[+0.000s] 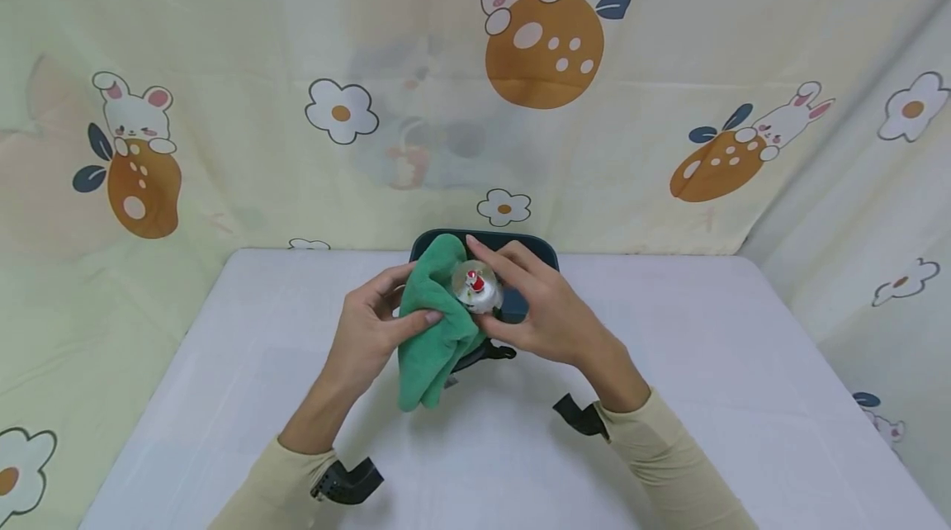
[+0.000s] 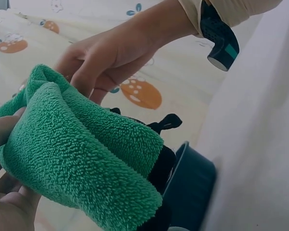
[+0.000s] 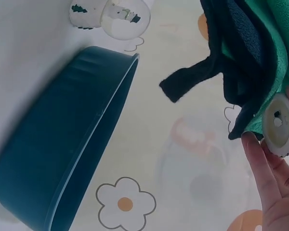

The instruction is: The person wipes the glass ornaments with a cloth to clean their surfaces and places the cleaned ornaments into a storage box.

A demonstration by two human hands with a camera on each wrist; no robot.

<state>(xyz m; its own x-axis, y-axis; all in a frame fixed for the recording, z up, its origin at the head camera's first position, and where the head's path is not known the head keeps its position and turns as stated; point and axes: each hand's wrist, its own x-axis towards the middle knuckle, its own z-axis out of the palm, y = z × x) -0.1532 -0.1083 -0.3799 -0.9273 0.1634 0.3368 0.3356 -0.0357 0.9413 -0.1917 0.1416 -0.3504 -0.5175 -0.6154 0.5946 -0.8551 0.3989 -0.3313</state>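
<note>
A green terry cloth (image 1: 431,340) with a dark back is held in my left hand (image 1: 371,324), thumb on its near side. My right hand (image 1: 553,315) grips a small snow globe (image 1: 477,289) with a red-and-white figure inside, against the cloth's right side. The globe's round white base (image 3: 278,122) faces the right wrist camera. In the left wrist view the cloth (image 2: 77,154) hides the globe. Dark strap-like loops (image 3: 190,79) hang from the cloth's back.
Behind and beneath the hands stands a dark teal bin (image 3: 62,130) on the white table (image 1: 713,398). A second snow globe (image 3: 126,18) with a snowman stands beyond it in the right wrist view. A patterned curtain (image 1: 416,10) hangs at the back.
</note>
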